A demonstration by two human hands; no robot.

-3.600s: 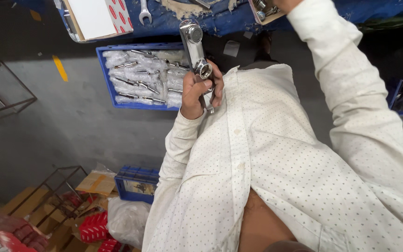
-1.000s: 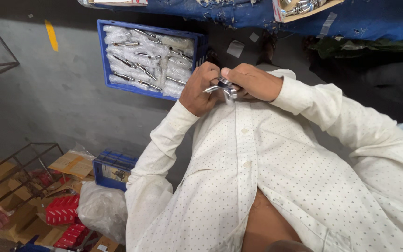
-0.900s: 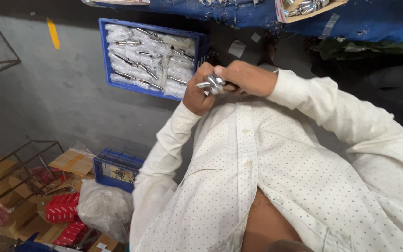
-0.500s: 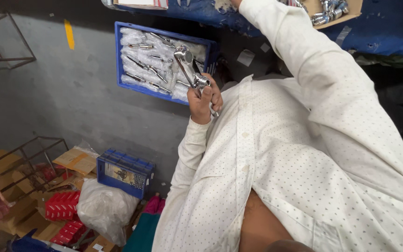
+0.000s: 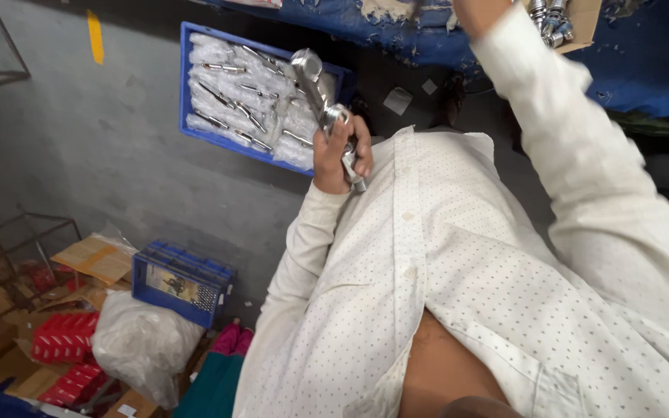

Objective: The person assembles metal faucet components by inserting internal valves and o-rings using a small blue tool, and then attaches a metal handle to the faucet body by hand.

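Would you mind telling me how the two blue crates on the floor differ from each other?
The upper blue crate is broad and shallow, filled with bagged metal parts; the lower blue crate is smaller and shows a pictured card on its front. The upper one lies beyond the left hand holding a metal tool; the lower one sits among cartons and a plastic bag. Both are blue plastic.

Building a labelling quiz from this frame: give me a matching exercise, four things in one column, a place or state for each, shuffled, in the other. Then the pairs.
Things
1. shiny chrome ratchet wrench
2. large blue plastic crate of bagged metal tools
3. small cardboard box of chrome sockets
4. white plastic bag, knotted and full

Places or states
A. on the blue-covered bench at upper right
B. gripped in the left hand, head up
C. on the grey floor below the bench edge
D. among red boxes at lower left

Pairs: 1-B, 2-C, 3-A, 4-D
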